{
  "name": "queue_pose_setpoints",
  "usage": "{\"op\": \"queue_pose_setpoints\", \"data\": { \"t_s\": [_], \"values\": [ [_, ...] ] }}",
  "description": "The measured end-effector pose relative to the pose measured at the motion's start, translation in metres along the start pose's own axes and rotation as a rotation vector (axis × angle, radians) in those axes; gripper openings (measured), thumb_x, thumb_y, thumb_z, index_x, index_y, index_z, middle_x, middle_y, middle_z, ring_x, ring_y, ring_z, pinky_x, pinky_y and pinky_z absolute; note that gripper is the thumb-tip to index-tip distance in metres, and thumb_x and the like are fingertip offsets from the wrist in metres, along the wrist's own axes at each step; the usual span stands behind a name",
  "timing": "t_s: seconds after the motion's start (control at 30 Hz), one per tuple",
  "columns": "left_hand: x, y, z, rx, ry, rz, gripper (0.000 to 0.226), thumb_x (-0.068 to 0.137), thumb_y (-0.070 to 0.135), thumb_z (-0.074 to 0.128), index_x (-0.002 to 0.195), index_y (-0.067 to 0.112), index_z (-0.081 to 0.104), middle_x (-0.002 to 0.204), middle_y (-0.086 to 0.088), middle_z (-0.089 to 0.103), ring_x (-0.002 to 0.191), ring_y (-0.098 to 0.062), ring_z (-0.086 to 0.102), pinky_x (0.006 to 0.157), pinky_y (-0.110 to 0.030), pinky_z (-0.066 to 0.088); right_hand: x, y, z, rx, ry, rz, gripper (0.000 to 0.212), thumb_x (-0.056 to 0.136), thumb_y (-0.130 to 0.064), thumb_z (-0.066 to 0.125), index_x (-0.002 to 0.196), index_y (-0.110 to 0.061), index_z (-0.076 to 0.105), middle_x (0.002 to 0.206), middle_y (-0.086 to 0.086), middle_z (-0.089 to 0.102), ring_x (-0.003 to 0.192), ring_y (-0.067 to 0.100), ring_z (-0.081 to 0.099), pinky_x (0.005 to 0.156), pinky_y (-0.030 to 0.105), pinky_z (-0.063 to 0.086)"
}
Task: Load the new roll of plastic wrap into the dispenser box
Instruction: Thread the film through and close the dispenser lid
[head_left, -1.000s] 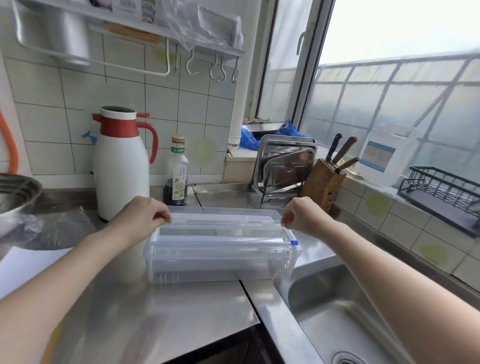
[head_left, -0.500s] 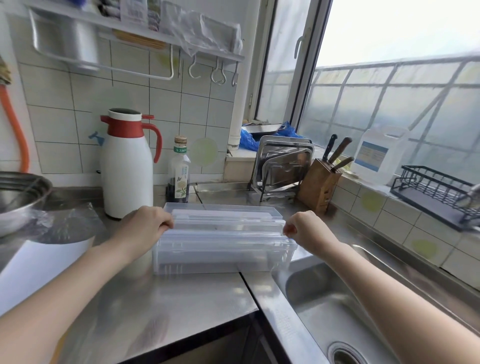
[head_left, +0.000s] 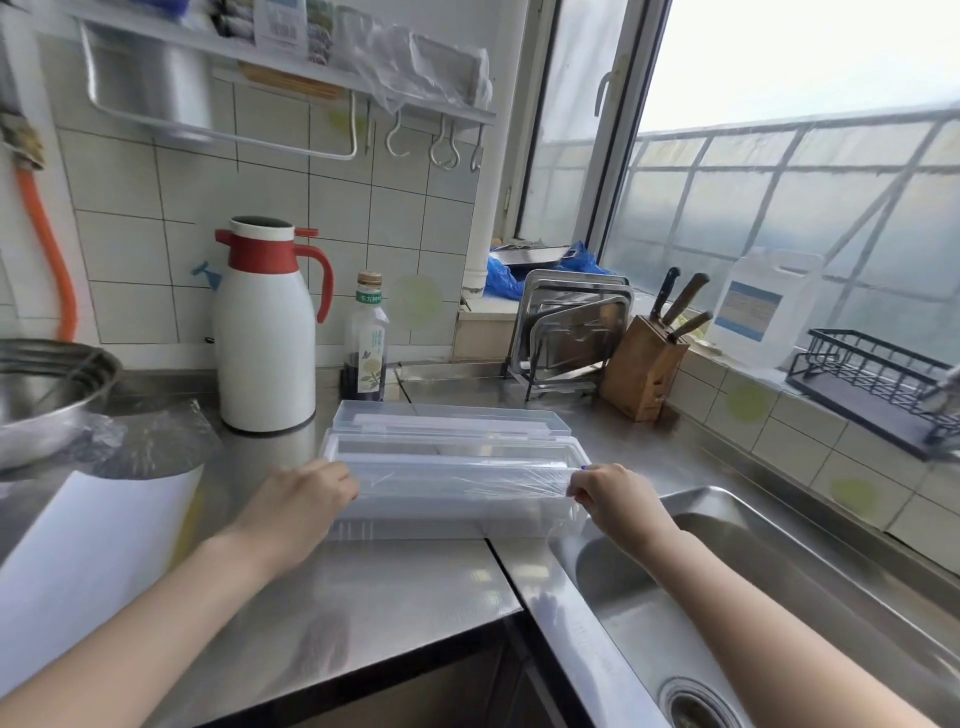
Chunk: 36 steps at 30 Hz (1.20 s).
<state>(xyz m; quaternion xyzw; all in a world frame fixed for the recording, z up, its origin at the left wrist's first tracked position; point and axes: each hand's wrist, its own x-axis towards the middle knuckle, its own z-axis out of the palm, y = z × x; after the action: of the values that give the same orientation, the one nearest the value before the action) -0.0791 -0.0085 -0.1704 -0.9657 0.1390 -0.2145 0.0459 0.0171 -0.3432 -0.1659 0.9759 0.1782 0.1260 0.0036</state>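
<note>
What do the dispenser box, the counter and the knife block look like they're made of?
Dispenser box: clear, glossy plastic by the look; you see straight through its walls.
Counter: brushed stainless steel, likely; grey with blurred reflections.
Knife block: apparently wood, matte brown with faint grain.

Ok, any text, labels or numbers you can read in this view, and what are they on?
None can be read for certain.
Bottle: green neck band and flower label carry print, too small.
Jug on the sill: blue label, blurred.
Packets on the shelf: a white label with a barcode, unreadable.
Dispenser box, wrap, flask, left hand and right hand: no text visible.
</note>
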Motion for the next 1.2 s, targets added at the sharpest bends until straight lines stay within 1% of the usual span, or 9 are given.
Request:
{"op": "queue_pose_setpoints", "data": {
  "t_s": [0.13,0.27,0.4,0.63,0.77,0.87,0.97,1.1,1.2],
  "values": [
    [-0.001,0.007,-0.004,0.113,-0.023,0.071,0.046,0.014,-0.014,0.076,0.044,0.015,0.056,0.047,0.0,0.054,0.041,-0.018,0.057,0.027,-0.017,0.034,0.002,-0.002,0.011,-0.02,-0.003,0.021,0.027,0.091,-0.013,0.05,0.106,-0.023,0.07,0.112,-0.001,0.068,0.102,0.024,0.064,0.08,0.033,0.048],
    [-0.002,0.008,0.007,0.174,-0.037,0.1,0.04,0.021,-0.01,0.078,0.045,0.015,0.057,0.049,-0.001,0.055,0.044,-0.018,0.058,0.027,-0.017,0.034,-0.001,-0.004,0.016,-0.131,-0.008,-0.014,0.035,0.086,0.001,0.049,0.107,-0.018,0.068,0.111,0.0,0.065,0.1,0.025,0.063,0.075,0.032,0.048],
    [0.0,0.008,0.01,0.24,0.047,0.182,0.025,0.04,-0.009,0.059,0.045,0.015,0.056,0.05,-0.001,0.054,0.044,-0.018,0.057,0.029,-0.016,0.034,-0.004,-0.009,0.015,-0.224,-0.036,-0.085,0.037,0.081,0.01,0.045,0.106,-0.01,0.065,0.11,0.005,0.062,0.098,0.026,0.062,0.069,0.032,0.046],
    [-0.005,0.002,0.012,0.281,-0.021,0.187,0.041,0.02,-0.008,0.082,0.049,0.014,0.065,0.049,0.002,0.056,0.042,-0.016,0.058,0.028,-0.017,0.039,-0.008,-0.013,0.003,-0.313,-0.098,-0.074,0.03,0.087,0.003,0.045,0.101,-0.01,0.067,0.105,0.009,0.068,0.097,0.029,0.066,0.064,0.029,0.038],
    [-0.012,-0.003,0.009,0.285,-0.102,0.205,0.042,0.013,0.002,0.087,0.035,0.018,0.056,0.039,-0.002,0.05,0.032,-0.013,0.052,0.027,-0.016,0.033,-0.016,-0.016,-0.001,-0.249,-0.149,-0.029,0.024,0.09,-0.004,0.048,0.101,-0.009,0.068,0.106,0.011,0.068,0.096,0.031,0.066,0.062,0.026,0.038],
    [-0.015,-0.004,0.007,0.272,-0.15,0.159,0.025,0.046,0.008,0.084,0.059,0.018,0.065,0.062,0.0,0.063,0.056,-0.015,0.065,0.04,-0.024,0.041,-0.02,-0.015,-0.009,-0.187,-0.193,-0.015,0.019,0.088,-0.005,0.048,0.089,-0.008,0.066,0.096,0.011,0.065,0.092,0.033,0.063,0.047,0.021,0.024],
    [-0.01,-0.007,0.01,0.207,-0.183,-0.035,0.022,0.089,0.013,0.045,0.099,0.023,0.062,0.104,0.004,0.063,0.1,-0.017,0.062,0.066,-0.029,0.04,-0.029,-0.009,-0.011,-0.163,-0.323,-0.02,0.025,0.085,-0.002,0.044,0.066,-0.012,0.055,0.072,0.007,0.05,0.081,0.035,0.051,0.048,0.025,0.024],
    [0.005,-0.004,0.007,0.063,-0.069,-0.198,0.024,0.093,0.026,0.042,0.097,0.026,0.065,0.103,0.009,0.066,0.097,-0.015,0.063,0.071,-0.027,0.044,-0.035,0.0,-0.013,-0.097,-0.294,0.033,0.024,0.081,-0.001,0.045,0.071,-0.013,0.063,0.081,0.01,0.057,0.073,0.028,0.042,0.045,0.023,0.021],
    [0.016,-0.001,0.007,-0.117,0.013,-0.313,0.021,0.09,0.029,0.05,0.094,0.029,0.07,0.101,0.008,0.071,0.095,-0.018,0.065,0.071,-0.027,0.043,-0.028,0.004,-0.022,-0.077,-0.163,0.04,0.025,0.083,-0.007,0.048,0.074,-0.019,0.068,0.082,0.008,0.062,0.077,0.033,0.055,0.053,0.025,0.036]
  ]
}}
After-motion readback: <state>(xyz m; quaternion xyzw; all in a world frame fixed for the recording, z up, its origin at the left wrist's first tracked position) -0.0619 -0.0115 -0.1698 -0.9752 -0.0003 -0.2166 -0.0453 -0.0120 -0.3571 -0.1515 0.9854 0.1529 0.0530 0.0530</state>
